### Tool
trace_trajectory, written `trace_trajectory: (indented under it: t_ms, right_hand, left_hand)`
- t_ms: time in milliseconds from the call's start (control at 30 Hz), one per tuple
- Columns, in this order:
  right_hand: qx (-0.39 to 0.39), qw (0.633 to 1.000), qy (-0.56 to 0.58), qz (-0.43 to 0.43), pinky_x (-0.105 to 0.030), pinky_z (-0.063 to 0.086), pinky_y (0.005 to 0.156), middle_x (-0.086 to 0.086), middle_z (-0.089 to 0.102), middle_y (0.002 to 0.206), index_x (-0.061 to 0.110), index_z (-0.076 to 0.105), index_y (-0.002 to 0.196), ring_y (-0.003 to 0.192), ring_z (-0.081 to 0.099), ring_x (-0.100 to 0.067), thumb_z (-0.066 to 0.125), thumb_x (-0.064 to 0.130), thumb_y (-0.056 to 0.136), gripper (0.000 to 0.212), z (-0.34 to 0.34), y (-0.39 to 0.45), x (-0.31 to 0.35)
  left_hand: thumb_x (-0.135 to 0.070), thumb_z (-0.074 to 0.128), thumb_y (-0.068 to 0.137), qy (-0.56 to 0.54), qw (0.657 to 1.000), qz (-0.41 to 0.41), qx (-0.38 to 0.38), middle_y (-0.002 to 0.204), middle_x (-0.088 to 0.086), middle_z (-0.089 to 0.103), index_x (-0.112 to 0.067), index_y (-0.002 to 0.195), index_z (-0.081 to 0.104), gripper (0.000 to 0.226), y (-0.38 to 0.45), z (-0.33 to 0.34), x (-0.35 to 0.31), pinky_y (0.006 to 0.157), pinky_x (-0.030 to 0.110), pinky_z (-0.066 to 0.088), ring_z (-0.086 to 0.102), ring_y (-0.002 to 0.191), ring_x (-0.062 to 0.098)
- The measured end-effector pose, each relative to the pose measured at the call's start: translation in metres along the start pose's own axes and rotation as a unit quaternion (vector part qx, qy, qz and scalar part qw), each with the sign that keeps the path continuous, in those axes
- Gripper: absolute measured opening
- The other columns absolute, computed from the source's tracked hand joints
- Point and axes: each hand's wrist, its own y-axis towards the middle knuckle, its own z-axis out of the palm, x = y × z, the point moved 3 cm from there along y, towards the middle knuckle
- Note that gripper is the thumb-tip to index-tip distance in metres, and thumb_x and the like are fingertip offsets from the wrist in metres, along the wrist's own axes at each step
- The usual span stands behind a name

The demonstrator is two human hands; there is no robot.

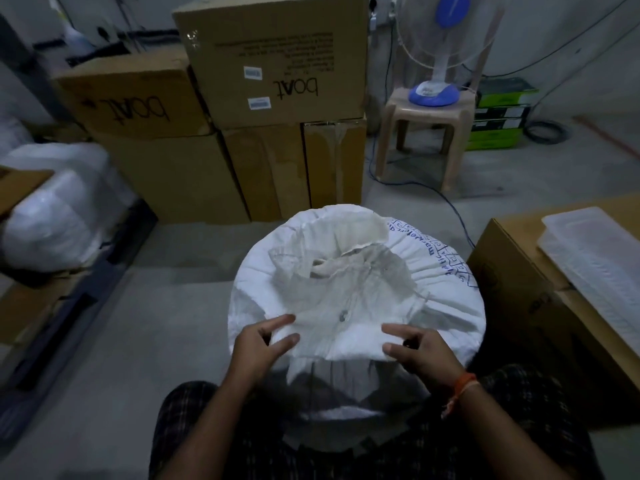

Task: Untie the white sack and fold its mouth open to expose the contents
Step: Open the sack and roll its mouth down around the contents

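Observation:
A full white woven sack (356, 271) stands upright on the floor between my knees, with blue print on its right shoulder. Its mouth fabric (346, 289) lies loose and crumpled over the top, partly spread, and the contents are hidden under it. My left hand (258, 351) pinches the near-left edge of the mouth fabric between thumb and fingers. My right hand (420, 351), with an orange thread at the wrist, grips the near-right edge the same way. No tie string is clearly visible.
Stacked cardboard boxes (270, 98) stand right behind the sack. A box (519, 289) with a clear plastic tray (595, 258) sits close at the right. A plastic stool (426, 133) bearing a fan, and a blue cable (450, 209), lie back right. White bags (59, 209) are at the left.

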Motion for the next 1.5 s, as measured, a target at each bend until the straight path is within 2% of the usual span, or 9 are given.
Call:
trace_trajectory:
  t_ms: [133, 300, 533, 667, 833, 967, 1233, 1400, 1500]
  right_hand:
    - [0.002, 0.997, -0.071, -0.023, -0.011, 0.039, 0.049, 0.003, 0.057, 0.056, 0.005, 0.076, 0.117, 0.042, 0.047, 0.002, 0.082, -0.003, 0.082, 0.036, -0.002, -0.005, -0.005]
    - [-0.018, 0.980, -0.181, -0.087, -0.002, 0.048, 0.087, 0.008, 0.077, 0.114, 0.031, 0.078, 0.107, 0.104, 0.070, 0.006, 0.087, 0.007, 0.079, 0.038, 0.003, -0.005, -0.011]
    - [-0.010, 0.966, -0.242, -0.097, 0.004, 0.042, 0.077, 0.006, 0.073, 0.118, 0.012, 0.077, 0.120, 0.083, 0.058, 0.033, 0.083, 0.003, 0.081, 0.041, 0.012, 0.003, -0.018]
    - [0.004, 0.959, -0.267, -0.095, -0.002, 0.044, 0.070, 0.001, 0.074, 0.124, 0.014, 0.077, 0.119, 0.075, 0.061, 0.024, 0.083, 0.004, 0.080, 0.041, 0.010, 0.009, -0.022]
    - [0.006, 0.949, -0.296, -0.105, 0.006, 0.036, 0.074, 0.001, 0.072, 0.129, 0.013, 0.076, 0.122, 0.072, 0.056, 0.026, 0.082, 0.006, 0.081, 0.042, 0.011, 0.012, -0.023]
    - [0.019, 0.940, -0.323, -0.104, 0.000, 0.042, 0.074, 0.002, 0.076, 0.125, 0.021, 0.076, 0.123, 0.077, 0.065, 0.016, 0.081, 0.018, 0.077, 0.046, 0.011, 0.010, -0.019]
    - [0.028, 0.938, -0.329, -0.108, -0.004, 0.045, 0.072, 0.011, 0.075, 0.120, 0.027, 0.074, 0.125, 0.075, 0.068, 0.004, 0.072, 0.032, 0.073, 0.052, 0.009, 0.005, -0.015]
    - [0.023, 0.944, -0.313, -0.103, 0.002, 0.042, 0.072, 0.016, 0.073, 0.116, 0.026, 0.075, 0.123, 0.067, 0.066, 0.008, 0.062, 0.055, 0.063, 0.068, 0.012, 0.006, -0.016]
    - [0.013, 0.942, -0.320, -0.099, 0.006, 0.039, 0.087, 0.012, 0.072, 0.122, 0.022, 0.077, 0.121, 0.100, 0.067, 0.011, 0.064, 0.035, 0.069, 0.055, 0.012, 0.011, -0.021]
  left_hand:
    - [-0.022, 0.090, 0.081, 0.028, 1.000, 0.010, -0.006, 0.106, -0.031, 0.075, -0.032, 0.116, 0.081, 0.037, -0.010, 0.001, -0.002, 0.086, 0.005, 0.051, 0.070, 0.107, -0.011]
    - [-0.019, 0.090, 0.081, 0.067, 0.997, 0.025, -0.010, 0.087, -0.041, 0.073, -0.045, 0.109, 0.076, 0.041, -0.013, 0.005, -0.003, 0.070, 0.010, 0.049, 0.059, 0.065, -0.002]
    - [-0.014, 0.083, 0.088, 0.074, 0.997, 0.025, 0.025, 0.117, -0.023, 0.074, -0.040, 0.116, 0.075, 0.039, -0.011, 0.015, -0.007, 0.081, 0.003, 0.048, 0.065, 0.090, -0.017]
    - [-0.019, 0.084, 0.088, 0.040, 0.999, 0.010, 0.017, 0.108, -0.034, 0.075, -0.046, 0.100, 0.079, 0.031, -0.007, 0.018, -0.008, 0.086, 0.012, 0.052, 0.069, 0.099, -0.014]
    - [-0.043, 0.076, 0.084, -0.037, 0.998, 0.035, -0.035, 0.113, -0.009, 0.080, -0.032, 0.108, 0.077, 0.027, -0.002, 0.010, -0.025, 0.095, 0.032, 0.060, 0.075, 0.110, 0.011]
    - [-0.015, 0.073, 0.097, -0.072, 0.993, 0.054, -0.072, 0.112, -0.020, 0.078, -0.034, 0.113, 0.073, 0.024, 0.003, 0.000, -0.044, 0.091, 0.020, 0.056, 0.073, 0.107, 0.002]
    - [-0.029, 0.068, 0.095, -0.142, 0.970, 0.113, -0.160, 0.119, -0.007, 0.075, -0.030, 0.117, 0.072, 0.022, 0.039, -0.022, -0.104, 0.095, 0.030, 0.057, 0.070, 0.112, 0.013]
    - [-0.035, 0.069, 0.091, -0.111, 0.977, 0.145, -0.106, 0.117, -0.005, 0.077, -0.032, 0.108, 0.077, 0.019, 0.103, -0.037, -0.158, 0.104, 0.044, 0.058, 0.071, 0.115, 0.015]
    - [-0.032, 0.072, 0.093, -0.011, 0.987, 0.163, -0.002, 0.134, -0.004, 0.069, -0.035, 0.101, 0.080, 0.012, 0.143, -0.033, -0.184, 0.106, 0.051, 0.057, 0.064, 0.127, 0.018]
